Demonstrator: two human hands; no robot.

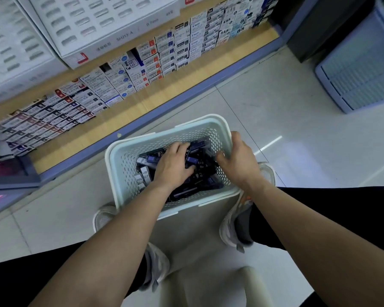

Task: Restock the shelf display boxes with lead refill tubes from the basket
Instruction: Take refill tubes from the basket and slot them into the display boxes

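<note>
A pale perforated basket [118, 158] stands on the floor between my feet, filled with dark blue lead refill tubes [145, 171] marked HB 0.7. My left hand [175, 165] lies palm down in the pile, its fingers bent round a few tubes. My right hand [238, 160] reaches in along the basket's right wall, thumb near the rim, fingers curled into the tubes; what they hold is partly hidden. The white shelf display boxes [102, 29] with rows of slots sit on the shelf at upper left.
A low wooden shelf [142, 105] with a blue edge carries rows of small refill packs [142, 63]. A blue-grey plastic crate [359, 69] stands at the right on the tiled floor. My shoes flank the basket, and a pale stool [248, 286] is under me.
</note>
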